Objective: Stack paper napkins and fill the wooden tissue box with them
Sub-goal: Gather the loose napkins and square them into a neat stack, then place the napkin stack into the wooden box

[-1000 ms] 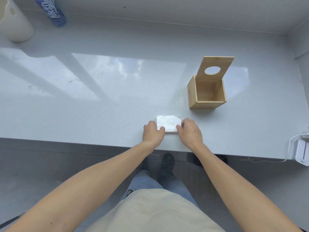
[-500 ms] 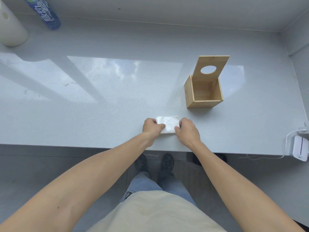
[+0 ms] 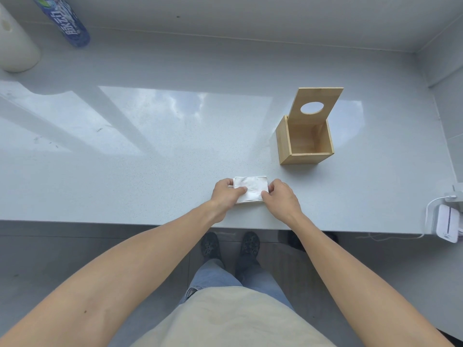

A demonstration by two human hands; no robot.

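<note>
- Your napkins (image 3: 251, 189) lie in a small white stack near the front edge of the counter (image 3: 155, 156), a narrow strip of bare surface between them and the drop.
- Your left hand (image 3: 223, 195) pinches the stack's left end, thumb on top and fingers curled at the edge; its grip is closed on the napkins.
- Your right hand (image 3: 281, 198) pinches the right end the same way, grip clamped on the napkins from the other side.
- Whether the stack rests flat or is raised slightly off the counter, you cannot tell.
- Wide open counter stretches to your left and ahead, glossy with window reflections.
- The box (image 3: 306, 144) stands ahead and to the right of the stack, well apart from it, with bare counter between.
- Its lid (image 3: 316, 102) is tipped up at the far side, showing a round hole; the inside looks empty.
- A wall closes off the counter to the right, past the box.
- A white device (image 3: 447, 227) with a cable sits at the counter's near right corner, well clear of your hands.
- A blue bottle (image 3: 65, 21) and a pale cylinder (image 3: 15, 46) stand at the far left, far off.
</note>
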